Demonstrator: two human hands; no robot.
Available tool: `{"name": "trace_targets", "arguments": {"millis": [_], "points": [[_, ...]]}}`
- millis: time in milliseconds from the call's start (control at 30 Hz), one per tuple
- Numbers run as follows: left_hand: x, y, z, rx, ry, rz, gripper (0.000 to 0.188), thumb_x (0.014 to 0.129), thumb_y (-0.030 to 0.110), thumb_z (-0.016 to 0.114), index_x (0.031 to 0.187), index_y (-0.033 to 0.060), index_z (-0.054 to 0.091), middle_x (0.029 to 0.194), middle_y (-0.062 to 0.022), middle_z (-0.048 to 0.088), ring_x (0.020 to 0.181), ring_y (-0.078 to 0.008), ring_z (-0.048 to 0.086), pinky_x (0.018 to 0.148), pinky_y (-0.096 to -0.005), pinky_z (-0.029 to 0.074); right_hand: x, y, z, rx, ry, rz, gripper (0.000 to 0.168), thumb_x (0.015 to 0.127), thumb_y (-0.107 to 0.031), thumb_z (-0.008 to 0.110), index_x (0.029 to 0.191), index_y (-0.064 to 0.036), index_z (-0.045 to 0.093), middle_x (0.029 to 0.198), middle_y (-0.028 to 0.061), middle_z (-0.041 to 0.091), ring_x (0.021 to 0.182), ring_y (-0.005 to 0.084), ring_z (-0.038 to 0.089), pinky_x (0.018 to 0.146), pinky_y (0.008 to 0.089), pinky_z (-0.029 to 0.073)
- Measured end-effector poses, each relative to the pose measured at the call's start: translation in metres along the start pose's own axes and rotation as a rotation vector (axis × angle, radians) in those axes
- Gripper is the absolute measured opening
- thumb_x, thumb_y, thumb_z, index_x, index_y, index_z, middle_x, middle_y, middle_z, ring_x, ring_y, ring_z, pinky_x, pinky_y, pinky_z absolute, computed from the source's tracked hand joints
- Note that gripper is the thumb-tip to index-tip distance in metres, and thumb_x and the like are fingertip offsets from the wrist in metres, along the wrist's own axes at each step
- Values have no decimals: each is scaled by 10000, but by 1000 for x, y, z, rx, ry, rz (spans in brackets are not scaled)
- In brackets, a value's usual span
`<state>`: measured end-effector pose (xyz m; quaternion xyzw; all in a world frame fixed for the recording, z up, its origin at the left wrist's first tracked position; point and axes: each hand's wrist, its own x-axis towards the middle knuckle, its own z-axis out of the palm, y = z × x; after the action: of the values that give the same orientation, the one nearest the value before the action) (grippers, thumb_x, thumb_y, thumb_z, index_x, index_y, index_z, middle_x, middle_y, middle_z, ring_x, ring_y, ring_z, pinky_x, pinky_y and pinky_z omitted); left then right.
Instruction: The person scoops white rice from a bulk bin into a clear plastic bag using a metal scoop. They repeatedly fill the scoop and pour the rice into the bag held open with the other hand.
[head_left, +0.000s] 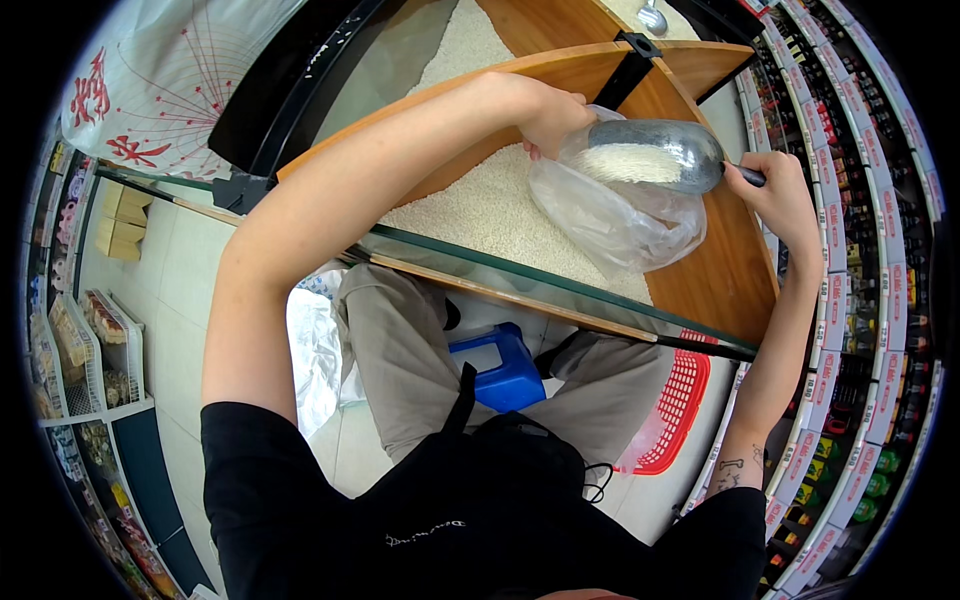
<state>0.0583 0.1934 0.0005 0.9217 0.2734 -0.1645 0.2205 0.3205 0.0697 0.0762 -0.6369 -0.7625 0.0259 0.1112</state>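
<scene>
My right hand grips the dark handle of a metal scoop. White rice lies in the scoop's bowl, which is tilted over the mouth of a clear plastic bag. With its fingers closed on the bag's upper edge, my left hand holds it on the far side. The bag hangs just above or on loose rice in a wooden bin; whether it touches the rice I cannot tell. How much the bag contains is hard to make out.
A glass panel edges the bin in front of me. Wooden dividers separate another rice compartment, and a second metal scoop lies farther back. Below are a blue plastic stool and a red basket. Stocked shelves line the right side.
</scene>
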Motion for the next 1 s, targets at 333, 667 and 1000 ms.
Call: {"name": "trace_targets", "arguments": {"millis": [333, 667, 1000], "points": [[-7, 0, -2, -40, -11, -14, 798, 710, 23, 687, 1419, -19, 325, 1231, -185, 464, 883, -291, 651, 691, -349, 566, -8, -22, -18, -201, 244, -108, 294, 791, -225, 705, 659, 22, 616, 506, 151, 490, 444, 285, 488, 481, 352, 389], [3, -3, -3, -77, -48, 5, 640, 717, -8, 702, 1297, -34, 432, 1154, -181, 473, 836, -289, 667, 685, -365, 569, 0, -105, -6, -195, -141, -287, 349, 822, -293, 680, 652, 10, 655, 563, 166, 585, 544, 306, 612, 544, 393, 481], [21, -12, 1, 24, -28, 83, 518, 702, -7, 705, 1166, -67, 485, 1143, -178, 484, 853, -286, 664, 679, -374, 559, 37, -157, 115, -146, -410, -359, 400, 856, -298, 620, 727, 78, 659, 696, 265, 634, 719, 401, 655, 699, 455, 530]]}}
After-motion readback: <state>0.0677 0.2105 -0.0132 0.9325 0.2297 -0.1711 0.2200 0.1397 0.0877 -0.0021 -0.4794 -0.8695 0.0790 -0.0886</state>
